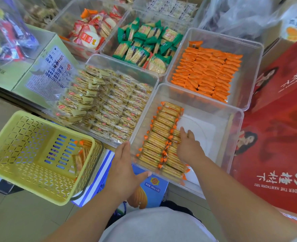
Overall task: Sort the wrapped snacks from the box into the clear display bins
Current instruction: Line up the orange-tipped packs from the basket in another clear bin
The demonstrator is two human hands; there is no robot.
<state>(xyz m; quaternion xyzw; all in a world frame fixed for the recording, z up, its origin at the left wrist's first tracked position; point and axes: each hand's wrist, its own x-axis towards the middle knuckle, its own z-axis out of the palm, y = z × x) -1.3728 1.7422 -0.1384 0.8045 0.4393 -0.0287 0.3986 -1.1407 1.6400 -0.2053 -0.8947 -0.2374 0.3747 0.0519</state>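
Observation:
A clear display bin [231,130] right in front of me holds two rows of orange-ended cracker packs [161,133] along its left side. My right hand [189,145] lies flat on the second row, fingers straight and pressing the packs. My left hand [125,163] rests against the bin's near-left corner, fingers along its outer wall and thumb along the front rim. A yellow plastic basket [30,154] at the left holds a few more of the same packs [81,154] in its right corner.
Other clear bins behind hold pale yellow packs [112,102], orange packs [208,70], green packs [144,44] and red-and-white packs [91,32]. A red carton [280,137] stands at the right, a green carton [44,67] at the left, a blue box [149,191] beneath.

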